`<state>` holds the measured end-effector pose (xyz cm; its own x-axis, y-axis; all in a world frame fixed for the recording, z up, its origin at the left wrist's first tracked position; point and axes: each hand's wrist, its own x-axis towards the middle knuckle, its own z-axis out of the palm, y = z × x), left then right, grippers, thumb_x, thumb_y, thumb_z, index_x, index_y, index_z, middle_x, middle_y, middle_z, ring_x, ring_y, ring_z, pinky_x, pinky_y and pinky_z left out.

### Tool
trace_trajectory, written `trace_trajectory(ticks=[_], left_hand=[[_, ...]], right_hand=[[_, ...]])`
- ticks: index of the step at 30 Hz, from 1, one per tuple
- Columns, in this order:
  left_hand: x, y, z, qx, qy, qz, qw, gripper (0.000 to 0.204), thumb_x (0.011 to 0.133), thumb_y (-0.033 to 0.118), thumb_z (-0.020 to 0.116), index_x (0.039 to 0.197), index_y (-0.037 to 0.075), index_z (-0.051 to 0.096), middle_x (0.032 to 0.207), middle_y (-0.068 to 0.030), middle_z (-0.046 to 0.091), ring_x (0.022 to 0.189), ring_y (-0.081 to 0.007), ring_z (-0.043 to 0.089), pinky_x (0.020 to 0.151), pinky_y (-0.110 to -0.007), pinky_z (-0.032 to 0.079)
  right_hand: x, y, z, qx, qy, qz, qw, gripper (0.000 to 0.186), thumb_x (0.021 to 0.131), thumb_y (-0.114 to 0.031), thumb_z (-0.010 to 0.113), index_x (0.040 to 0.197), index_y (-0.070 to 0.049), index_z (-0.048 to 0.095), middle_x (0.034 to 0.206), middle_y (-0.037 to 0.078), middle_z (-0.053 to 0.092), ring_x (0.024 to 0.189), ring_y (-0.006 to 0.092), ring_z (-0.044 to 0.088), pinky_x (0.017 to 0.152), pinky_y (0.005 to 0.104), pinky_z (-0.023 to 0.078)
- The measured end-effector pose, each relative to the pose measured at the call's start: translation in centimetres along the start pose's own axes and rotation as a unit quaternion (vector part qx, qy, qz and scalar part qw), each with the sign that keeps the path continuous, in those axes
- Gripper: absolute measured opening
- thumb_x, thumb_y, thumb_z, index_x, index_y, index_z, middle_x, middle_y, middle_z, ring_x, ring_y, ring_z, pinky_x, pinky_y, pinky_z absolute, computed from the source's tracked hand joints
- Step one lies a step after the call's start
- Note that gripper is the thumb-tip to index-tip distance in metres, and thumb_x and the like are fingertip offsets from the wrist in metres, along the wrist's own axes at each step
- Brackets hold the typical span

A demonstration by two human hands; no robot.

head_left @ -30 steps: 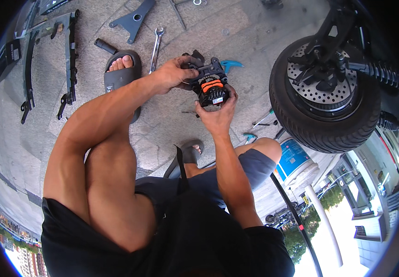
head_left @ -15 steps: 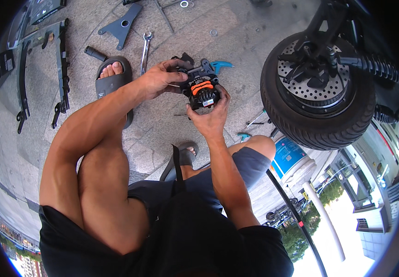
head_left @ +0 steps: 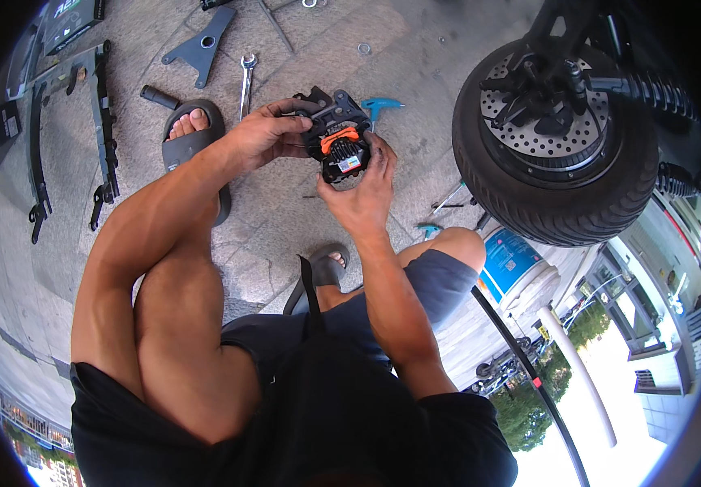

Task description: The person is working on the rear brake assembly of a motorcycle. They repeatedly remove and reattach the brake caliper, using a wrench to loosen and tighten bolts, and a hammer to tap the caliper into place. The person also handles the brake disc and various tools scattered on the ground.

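A black brake caliper (head_left: 348,152) with an orange piece across its middle, ribbed fins and a small white label is held up between my two hands over the paving. From its left side, my left hand (head_left: 273,134) grips it, thumb and fingers closed on the dark upper part. My right hand (head_left: 366,191) cups the lower right side, its thumb beneath and its fingers along the edge. At the top of the caliper a black bracket-like part with holes (head_left: 339,108) sticks out. Just beyond it on the ground lies a teal-handled hex key (head_left: 381,105).
A wheel (head_left: 557,154) with a drilled brake disc stands at right, beside a coil-spring shock (head_left: 651,91). Ahead lie a wrench (head_left: 247,85), a black triangular plate (head_left: 202,47) and a washer (head_left: 364,49). Black frame rails (head_left: 107,130) lie left; a blue-labelled bucket (head_left: 513,264) stands right.
The caliper has tilted slightly in my hands, showing more of its label and upper bracket. The whole view has shifted a little; both hands keep their hold.
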<state>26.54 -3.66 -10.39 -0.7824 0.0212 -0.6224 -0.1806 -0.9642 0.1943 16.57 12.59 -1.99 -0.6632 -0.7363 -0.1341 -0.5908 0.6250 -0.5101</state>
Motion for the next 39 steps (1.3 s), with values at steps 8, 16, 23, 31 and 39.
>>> trace_trajectory(ticks=[8, 16, 23, 31, 39], left_hand=[[0.0, 0.2, -0.2, -0.001, -0.033, -0.004, 0.999, 0.044, 0.088, 0.010, 0.062, 0.129, 0.003, 0.047, 0.119, -0.0156, 0.060, 0.110, -0.0303, 0.060, 0.098, -0.052, 0.046], [-0.2, 0.3, 0.1, -0.005, -0.022, 0.004, 1.000, 0.043, 0.089, 0.009, 0.062, 0.128, 0.004, 0.048, 0.111, -0.0125, 0.065, 0.100, -0.0265, 0.066, 0.091, -0.047, 0.052], [0.3, 0.1, 0.0, 0.028, 0.009, 0.006, 1.000, 0.042, 0.086, 0.011, 0.065, 0.126, 0.006, 0.052, 0.107, -0.0087, 0.066, 0.092, -0.0238, 0.067, 0.085, -0.044, 0.053], [0.3, 0.0, -0.4, 0.031, 0.035, -0.001, 0.999, 0.041, 0.087, 0.011, 0.064, 0.126, 0.005, 0.052, 0.110, -0.0088, 0.064, 0.097, -0.0238, 0.066, 0.088, -0.046, 0.053], [0.3, -0.1, -0.4, 0.027, 0.049, -0.001, 0.998, 0.042, 0.087, 0.011, 0.066, 0.126, 0.005, 0.052, 0.110, -0.0090, 0.065, 0.098, -0.0239, 0.066, 0.086, -0.045, 0.054]], right_hand=[[0.1, 0.0, -0.1, 0.001, 0.003, -0.015, 1.000, 0.090, 0.056, -0.018, 0.081, 0.134, -0.007, 0.038, 0.129, 0.022, 0.042, 0.121, 0.0412, 0.044, 0.099, 0.0495, 0.043], [0.3, -0.3, -0.2, 0.035, 0.002, -0.005, 0.999, 0.086, 0.057, -0.014, 0.081, 0.130, 0.001, 0.039, 0.124, 0.022, 0.046, 0.119, 0.0395, 0.044, 0.101, 0.0458, 0.040], [1.0, -0.1, 0.1, 0.015, -0.022, 0.003, 1.000, 0.088, 0.056, -0.018, 0.082, 0.130, 0.003, 0.037, 0.124, 0.023, 0.046, 0.118, 0.0401, 0.044, 0.100, 0.0452, 0.040], [1.6, -0.6, 0.2, -0.022, -0.053, 0.030, 0.998, 0.083, 0.061, -0.018, 0.079, 0.131, 0.000, 0.038, 0.126, 0.021, 0.046, 0.118, 0.0398, 0.048, 0.096, 0.0452, 0.045], [1.6, -0.6, 0.2, -0.017, -0.064, 0.036, 0.997, 0.086, 0.060, -0.019, 0.080, 0.132, 0.001, 0.037, 0.127, 0.022, 0.044, 0.119, 0.0401, 0.047, 0.097, 0.0444, 0.045]])
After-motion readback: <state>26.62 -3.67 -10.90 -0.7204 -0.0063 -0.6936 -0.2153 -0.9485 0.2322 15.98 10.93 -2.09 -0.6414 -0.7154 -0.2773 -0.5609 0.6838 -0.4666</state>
